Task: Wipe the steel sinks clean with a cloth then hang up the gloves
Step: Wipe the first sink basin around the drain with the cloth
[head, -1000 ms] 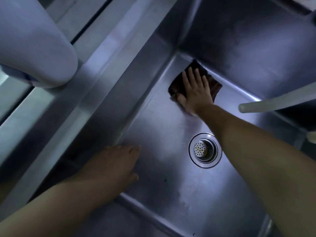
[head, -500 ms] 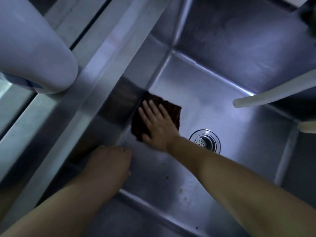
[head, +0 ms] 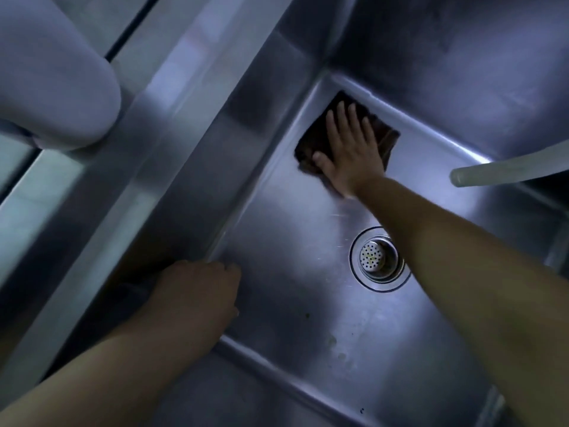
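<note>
head view | right hand [head: 348,152] flat, fingers straight, pressing dark cloth [head: 383,135] into far-left corner of sink [head: 308,288] floor | unwiped specks lie nearer, toward left hand [head: 197,291] | left grip loosely curled, holding nothing, at sink's left wall

My right hand [head: 349,152]: now flat on the cloth at the far corner of the sink floor; half a second ago it pressed by the left wall, near my other hand.
Cloth [head: 385,135]: slid with it from beside the left wall back up to the far corner, where it lay a second ago.
Drain [head: 377,258]: half hidden behind my forearm a moment ago, now mostly in view beside it.
</note>
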